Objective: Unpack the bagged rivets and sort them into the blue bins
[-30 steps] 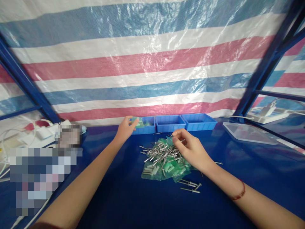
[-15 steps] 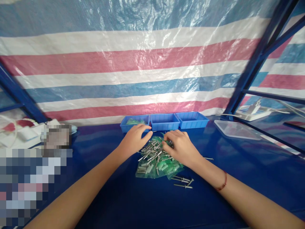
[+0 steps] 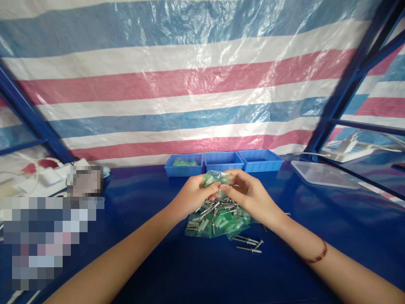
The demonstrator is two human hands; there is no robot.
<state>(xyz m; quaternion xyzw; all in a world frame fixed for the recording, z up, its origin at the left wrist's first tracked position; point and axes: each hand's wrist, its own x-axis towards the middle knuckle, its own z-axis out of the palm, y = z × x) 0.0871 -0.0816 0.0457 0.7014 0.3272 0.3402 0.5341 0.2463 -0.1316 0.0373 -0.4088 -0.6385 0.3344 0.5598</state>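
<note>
Between my two hands, above the pile, is a small clear green-tinted plastic bag (image 3: 216,177) with pale pieces inside. My left hand (image 3: 196,195) grips its left side, thumb on the front. My right hand (image 3: 245,192) pinches the other side, its thumb close to the left one. Right below lies a heap of silver pop rivets (image 3: 218,207), partly hidden by my fingers. Under them are more green plastic bags (image 3: 202,226) holding white and metal pieces. A few loose rivets (image 3: 249,250) lie in front of the heap.
At the back stand three blue bins: the left bin (image 3: 184,170) holds green bags, beside a middle bin (image 3: 223,161) and a right bin (image 3: 261,161). A clear plastic lid (image 3: 322,174) lies to the right. Power strips with cables sit at both sides.
My left hand let go of a green bag at the left bin and came back to the pile. Both hands now hold another bag, lifted off the heap.
</note>
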